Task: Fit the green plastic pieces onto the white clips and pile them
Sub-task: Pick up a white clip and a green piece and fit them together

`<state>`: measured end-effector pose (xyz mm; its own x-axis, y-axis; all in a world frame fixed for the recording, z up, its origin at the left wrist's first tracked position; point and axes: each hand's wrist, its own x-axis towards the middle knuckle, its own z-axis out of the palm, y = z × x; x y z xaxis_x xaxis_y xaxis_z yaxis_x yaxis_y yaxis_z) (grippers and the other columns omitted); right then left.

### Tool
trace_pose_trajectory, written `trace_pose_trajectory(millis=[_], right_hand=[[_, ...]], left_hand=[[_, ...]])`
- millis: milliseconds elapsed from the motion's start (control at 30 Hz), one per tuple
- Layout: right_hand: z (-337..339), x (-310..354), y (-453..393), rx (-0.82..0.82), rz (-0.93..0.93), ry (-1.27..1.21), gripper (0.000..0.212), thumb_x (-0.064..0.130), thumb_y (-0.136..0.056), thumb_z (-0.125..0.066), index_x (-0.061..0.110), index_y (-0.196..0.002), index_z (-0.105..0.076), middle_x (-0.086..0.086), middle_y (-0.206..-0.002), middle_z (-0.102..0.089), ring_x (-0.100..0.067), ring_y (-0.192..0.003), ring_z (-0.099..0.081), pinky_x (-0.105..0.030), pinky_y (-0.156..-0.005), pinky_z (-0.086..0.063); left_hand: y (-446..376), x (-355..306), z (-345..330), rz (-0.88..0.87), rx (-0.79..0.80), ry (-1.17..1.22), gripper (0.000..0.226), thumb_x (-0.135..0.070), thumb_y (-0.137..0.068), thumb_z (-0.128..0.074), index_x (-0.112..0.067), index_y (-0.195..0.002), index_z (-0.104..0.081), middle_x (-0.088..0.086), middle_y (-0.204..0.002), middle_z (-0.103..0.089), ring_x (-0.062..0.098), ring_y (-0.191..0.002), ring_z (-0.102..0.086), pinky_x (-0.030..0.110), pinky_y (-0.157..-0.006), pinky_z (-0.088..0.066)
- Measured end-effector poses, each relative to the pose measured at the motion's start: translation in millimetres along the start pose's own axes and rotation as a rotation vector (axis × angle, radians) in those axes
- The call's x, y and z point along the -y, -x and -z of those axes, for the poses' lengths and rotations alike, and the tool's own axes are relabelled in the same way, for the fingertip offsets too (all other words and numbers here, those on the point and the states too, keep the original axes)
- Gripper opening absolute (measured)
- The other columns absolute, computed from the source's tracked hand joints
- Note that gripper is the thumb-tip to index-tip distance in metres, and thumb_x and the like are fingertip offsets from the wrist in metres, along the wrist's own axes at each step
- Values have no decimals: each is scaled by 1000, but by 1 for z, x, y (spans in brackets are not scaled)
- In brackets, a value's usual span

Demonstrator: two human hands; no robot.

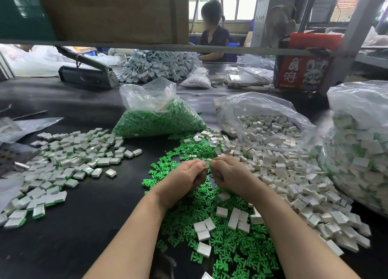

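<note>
Black desk [88,226] crowded with loose stock, largest to smallest. Far right: a tall clear sack of finished parts [361,148], bulging and leaning over the heap beside it; liable to slump and mix done work with undone. Next to it, an open bag of white clips [266,123], mouth spilling into a loose heap of white clips [294,180] along the right forearm; likely to be swept off the desk edge by an elbow. At centre back, a bag of green pieces [159,119]; in front, a spread of loose green pieces [220,247] under both wrists, with stray clips on top, easy to knock or bury. On the left, the pile of assembled clips [69,163], well apart from the hands; a careless toss apt to scatter it or fall short.

Smallest: one white clip [207,165] pinched between the left hand [184,175] and right hand [228,173], both sets of fingers [201,165] curled tight around it. Green insert hidden there; impossible to tell whether seated. Chief hazard: pressing it in crooked or backwards, jamming it half-way, or letting it slip into the litter below.
</note>
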<state>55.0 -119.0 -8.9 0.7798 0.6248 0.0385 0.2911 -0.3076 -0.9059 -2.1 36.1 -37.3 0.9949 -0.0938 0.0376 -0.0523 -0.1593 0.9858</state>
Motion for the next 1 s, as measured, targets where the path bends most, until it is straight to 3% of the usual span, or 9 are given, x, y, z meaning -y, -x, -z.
trace_pose_trajectory(millis=[100,233,300,433,533,633,733,1000], right_hand=[[-3,0,0,-17,-10,128,40,14,-100,-38,14,-62,-45,2,-54,-42,-12,-48,-35,-35,-56,-31],[-9,0,-1,-71,22,234,37,15,-100,-38,-4,-74,-55,-3,-59,-46,-15,-54,-39,-36,-58,-33],[-10,0,-1,-83,35,268,39,17,-101,-37,2,-68,-54,-1,-58,-46,-14,-54,-39,-35,-57,-33],[-12,-2,-1,-104,66,319,45,24,-103,-34,19,-59,-45,2,-57,-47,-13,-54,-41,-35,-58,-34],[-16,-3,-2,-131,83,430,47,31,-105,-31,23,-60,-44,4,-61,-50,-13,-60,-46,-34,-61,-36],[-18,-3,-2,-156,77,468,47,34,-105,-28,23,-64,-48,0,-69,-57,-19,-69,-54,-37,-68,-44],[-19,-5,-4,-190,68,489,47,34,-105,-25,23,-68,-51,-3,-76,-61,-21,-74,-56,-36,-72,-47],[-22,-9,-6,-227,71,528,48,32,-105,-23,26,-61,-41,6,-64,-47,-18,-67,-49,-31,-64,-34]], left_hand=[[-1,0,-3,26,-28,-23,34,-23,-107,-36,-21,-74,-46,-17,-56,-41,3,-51,-34,15,-50,-32],[-4,0,-7,39,-76,-94,31,-23,-106,-37,-21,-79,-53,-16,-63,-47,3,-58,-39,16,-56,-35],[-5,1,-7,64,-80,-127,28,-26,-106,-37,-19,-88,-57,-8,-74,-51,6,-67,-44,18,-63,-40],[-7,-1,-10,61,-82,-130,33,-26,-106,-35,-4,-97,-58,3,-81,-52,17,-76,-44,40,-74,-42],[-9,-1,-13,51,-120,-152,37,-24,-107,-35,3,-109,-59,26,-104,-64,25,-92,-55,52,-94,-46],[-11,1,-17,31,-136,-161,29,-23,-107,-35,-14,-108,-63,15,-111,-68,24,-107,-64,33,-96,-51],[-12,0,-20,4,-157,-137,27,-20,-107,-35,-21,-103,-61,1,-106,-68,6,-101,-64,11,-85,-48],[-11,-1,-24,-44,-204,-169,29,-21,-107,-34,-31,-94,-59,-12,-97,-64,-17,-86,-59,0,-76,-41]])
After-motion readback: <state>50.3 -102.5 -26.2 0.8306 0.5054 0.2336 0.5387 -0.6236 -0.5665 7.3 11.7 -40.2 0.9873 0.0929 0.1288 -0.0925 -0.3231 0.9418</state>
